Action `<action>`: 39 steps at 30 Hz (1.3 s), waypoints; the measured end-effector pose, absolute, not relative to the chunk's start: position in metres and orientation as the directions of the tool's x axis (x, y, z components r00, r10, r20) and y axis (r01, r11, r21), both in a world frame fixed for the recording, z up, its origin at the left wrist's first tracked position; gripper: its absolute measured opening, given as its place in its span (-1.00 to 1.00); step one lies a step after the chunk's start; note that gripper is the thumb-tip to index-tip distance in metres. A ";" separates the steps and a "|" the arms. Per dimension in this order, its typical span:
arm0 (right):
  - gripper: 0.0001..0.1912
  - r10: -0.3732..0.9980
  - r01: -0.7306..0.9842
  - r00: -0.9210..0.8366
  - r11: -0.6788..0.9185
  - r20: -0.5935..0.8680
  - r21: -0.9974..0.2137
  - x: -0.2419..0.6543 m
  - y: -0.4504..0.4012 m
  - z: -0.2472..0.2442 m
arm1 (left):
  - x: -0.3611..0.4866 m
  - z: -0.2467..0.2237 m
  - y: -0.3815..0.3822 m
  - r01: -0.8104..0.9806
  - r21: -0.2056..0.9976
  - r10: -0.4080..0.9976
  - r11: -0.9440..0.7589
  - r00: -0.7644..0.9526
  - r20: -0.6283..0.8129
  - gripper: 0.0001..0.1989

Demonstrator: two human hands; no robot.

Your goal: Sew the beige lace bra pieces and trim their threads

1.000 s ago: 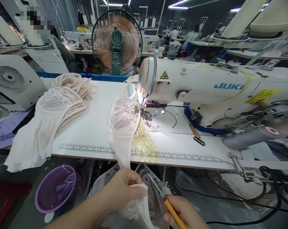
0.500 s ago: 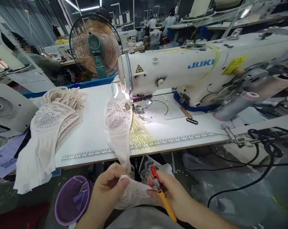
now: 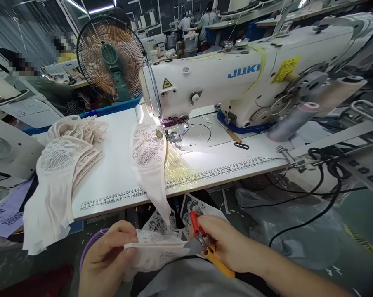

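Observation:
My left hand (image 3: 110, 255) pinches a pale lace bra piece (image 3: 155, 258), whose edge is pulled straight toward the right. My right hand (image 3: 225, 239) is closed around scissors (image 3: 219, 263) with one red and one orange handle. Their blades point left and meet the right end of the stretched edge; whether they cut into it I cannot tell. Another pale lace bra piece (image 3: 149, 152) lies under the needle area of the sewing machine (image 3: 211, 82), its narrow end hanging over the table edge. More lace pieces are on my lap, partly hidden by my hands.
A pile of pale bra pieces (image 3: 58, 165) drapes over the table's left front edge. A fan (image 3: 112, 57) stands behind the table. A razor blade (image 3: 241, 145) and thread cones (image 3: 294, 119) lie to the right. A purple basket (image 3: 89, 247) is below left. Co-workers sit farther back.
My left hand has moved left and let go of the hanging end at the machine. The held edge is now stretched, and the scissors have turned so their blades lie along it.

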State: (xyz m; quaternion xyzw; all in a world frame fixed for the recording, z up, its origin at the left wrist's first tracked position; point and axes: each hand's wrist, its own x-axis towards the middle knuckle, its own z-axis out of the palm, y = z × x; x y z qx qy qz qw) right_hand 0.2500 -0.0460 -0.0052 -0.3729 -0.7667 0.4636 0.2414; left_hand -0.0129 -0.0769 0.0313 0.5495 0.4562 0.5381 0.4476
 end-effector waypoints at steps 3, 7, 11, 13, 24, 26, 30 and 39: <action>-0.71 0.740 0.343 -0.672 0.352 0.034 -0.871 0.255 -0.046 -0.001 | -0.019 0.035 -0.080 0.066 0.973 0.975 -0.221 0.015 0.220 -0.90; -0.68 0.634 0.319 -0.773 0.417 0.022 -0.851 0.256 -0.045 0.003 | -0.019 0.043 -0.085 0.113 0.969 0.975 -0.222 0.013 0.222 -0.91; -0.68 0.609 0.359 -0.792 0.421 -0.033 -0.833 0.250 -0.044 0.000 | -0.018 0.052 -0.093 0.173 0.948 0.963 -0.266 0.085 0.254 -0.90; -0.68 0.606 0.398 -0.792 0.417 -0.077 -0.817 0.247 -0.045 -0.004 | -0.019 0.056 -0.097 0.205 0.936 0.957 -0.286 0.112 0.268 -0.88; -0.74 0.615 0.372 -0.775 0.258 -0.146 -0.891 0.255 -0.049 -0.027 | -0.046 0.053 -0.114 0.277 0.900 0.942 -0.337 0.102 0.321 -0.84; -0.71 0.631 0.338 -0.771 0.293 -0.085 -0.894 0.255 -0.051 -0.028 | -0.052 0.051 -0.121 0.284 0.915 0.957 -0.288 0.041 0.288 -0.86; -0.75 0.631 0.313 -0.776 0.388 0.002 -0.867 0.248 -0.056 -0.024 | -0.064 0.047 -0.138 0.245 0.961 0.972 -0.127 -0.161 0.169 -0.96; -0.82 0.584 0.489 -0.811 0.650 -0.029 -0.582 0.200 -0.035 -0.026 | -0.108 -0.014 -0.092 0.568 0.788 0.949 0.238 -0.310 -0.063 -0.76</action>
